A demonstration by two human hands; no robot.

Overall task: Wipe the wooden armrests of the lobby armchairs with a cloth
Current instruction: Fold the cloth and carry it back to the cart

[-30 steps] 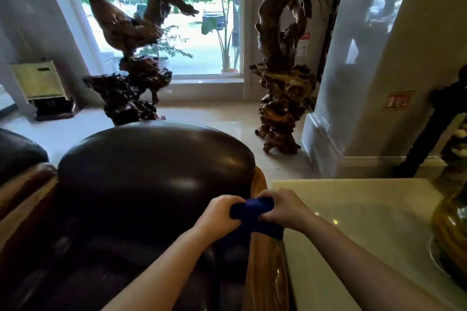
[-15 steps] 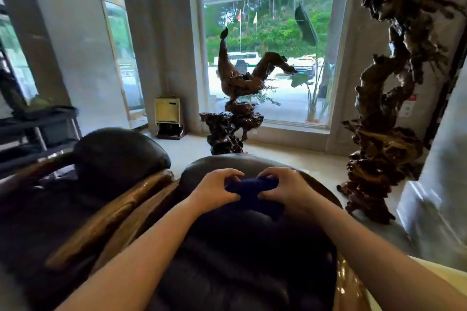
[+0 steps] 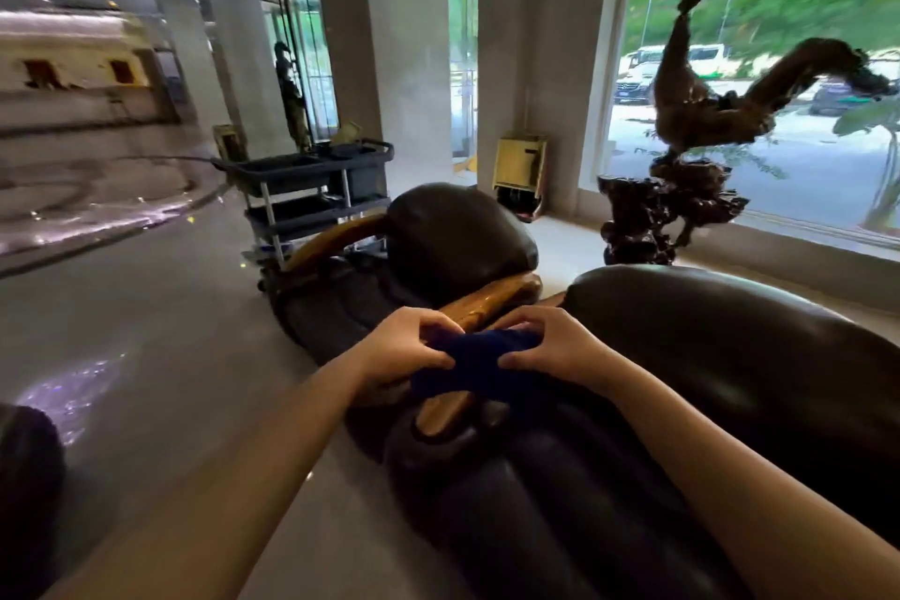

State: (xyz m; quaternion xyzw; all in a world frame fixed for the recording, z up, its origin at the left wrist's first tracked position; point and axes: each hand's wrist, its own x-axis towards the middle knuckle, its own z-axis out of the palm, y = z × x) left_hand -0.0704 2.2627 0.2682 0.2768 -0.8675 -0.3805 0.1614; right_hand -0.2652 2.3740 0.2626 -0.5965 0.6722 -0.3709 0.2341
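I see dark blue cloth (image 3: 479, 358) bunched across wooden armrest (image 3: 492, 302); left hand (image 3: 406, 346) pinches 9 o'clock end, right hand (image 3: 555, 348) pinches 3 o'clock end, fingers curled; armrest long axis runs 7 to 1 o'clock; I judge wipe follows that axis; both hands equally near.

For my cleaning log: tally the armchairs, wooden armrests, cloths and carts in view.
Armchairs: 2, near and far
Wooden armrests: 3
Cloths: 1
Carts: 1
Total: 7
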